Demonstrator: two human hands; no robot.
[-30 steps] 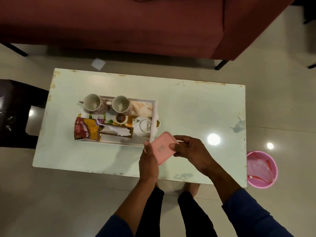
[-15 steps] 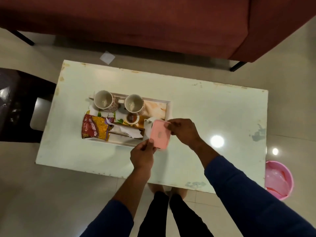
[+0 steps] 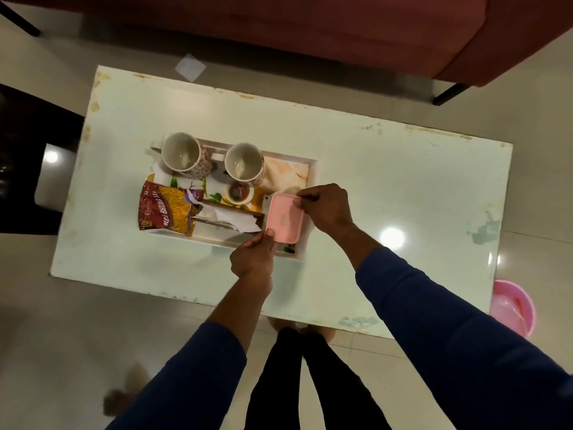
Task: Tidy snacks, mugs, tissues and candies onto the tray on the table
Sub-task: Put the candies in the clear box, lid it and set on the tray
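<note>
I see both hands on the pink box (image 3: 284, 219) — left hand (image 3: 252, 258) pinching its near edge, right hand (image 3: 326, 209) gripping the far corner. It hangs over the tray's (image 3: 312, 178) right end on the bench (image 3: 387, 187).

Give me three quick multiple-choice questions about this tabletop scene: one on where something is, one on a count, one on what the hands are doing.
1. Where is the snack packet?
A. at the tray's left end
B. on the floor
C. in the bucket

2. How many mugs stand in the tray?
A. one
B. two
C. four

3. What are the hands doing with the pink box?
A. both hold it
B. only the left holds it
C. neither touches it

Answers:
1 A, the packet lies at the left end, partly over the tray's edge.
2 B, one mug and a second mug stand side by side at the far rim.
3 A, the left hand pinches the near corner and the right hand grips the far corner, over the tray's right end.
</note>
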